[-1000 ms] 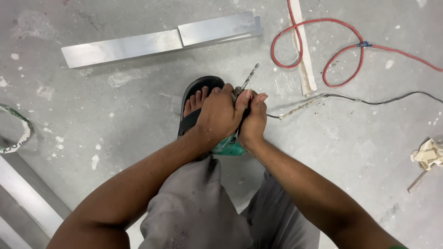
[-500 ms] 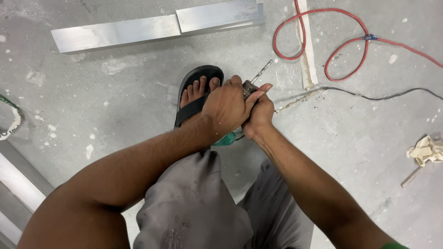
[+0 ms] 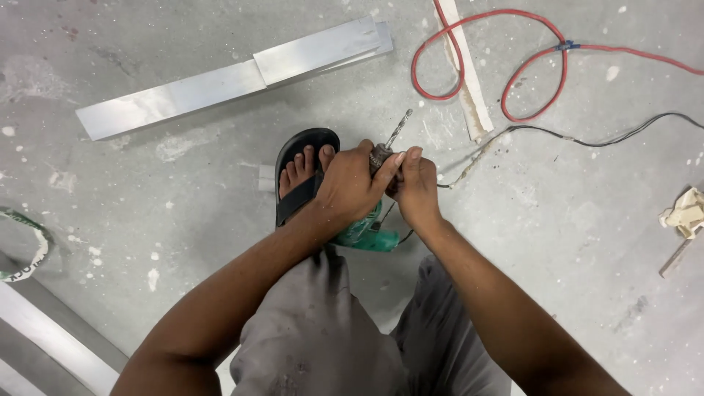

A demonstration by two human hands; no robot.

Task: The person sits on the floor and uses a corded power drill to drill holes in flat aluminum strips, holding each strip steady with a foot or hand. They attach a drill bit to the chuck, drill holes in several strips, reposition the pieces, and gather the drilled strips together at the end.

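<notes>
Both hands meet on a green power drill [image 3: 367, 235] held above my knees. My left hand [image 3: 350, 185] wraps around the drill's chuck [image 3: 380, 154]. My right hand [image 3: 415, 185] grips the drill from the right, fingers pressed against the chuck. A twist drill bit [image 3: 398, 129] sticks out of the chuck, pointing up and away. The drill's body is mostly hidden under my hands. My foot in a black sandal [image 3: 301, 172] rests on the concrete floor just left of the drill.
A long aluminium profile [image 3: 227, 77] lies on the floor ahead. A red cable [image 3: 528, 70] loops at the upper right, a black cord [image 3: 587, 139] runs right. More metal profiles [image 3: 51, 337] lie at lower left, a tape roll [image 3: 29, 249] beside them. Paper scraps [image 3: 686, 213] lie at right.
The view has drifted slightly; my hands stay clasped on the drill's chuck, with the fingers shifting a little around it.
</notes>
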